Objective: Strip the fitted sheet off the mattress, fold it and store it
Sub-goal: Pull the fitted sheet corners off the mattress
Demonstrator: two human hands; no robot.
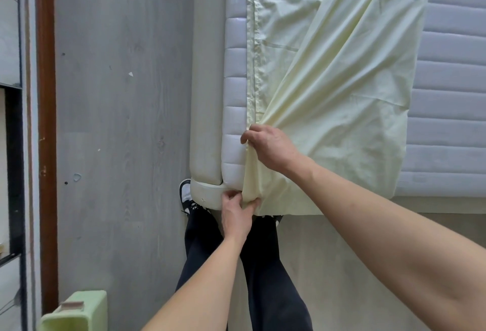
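Sheet: a pale yellow fitted sheet (328,88) lies loose and creased on top of the mattress, folded over on itself, with its near corner hanging down over the mattress corner closest to the person.
Mattress: a white quilted mattress (447,94) with ribbed stitching — bare on the right side and along a strip at the left edge; it sits in a cream padded bed frame (207,67).
Right hand: the right hand (268,146) is clamped on the sheet's seamed edge at the mattress corner, fingers curled over the cloth.
Left hand: the left hand (236,215) is lower, at the frame's rounded corner, pinching the hanging sheet corner between thumb and fingers.
Person: dark trousers (263,265) and a black-and-white shoe (186,194) show beneath the arms.
Floor: grey wood-look flooring (118,120) beside the bed.
Elsewhere: a light green plastic bin (76,312) at the lower left — near a brown wooden strip (46,94) along the left side.
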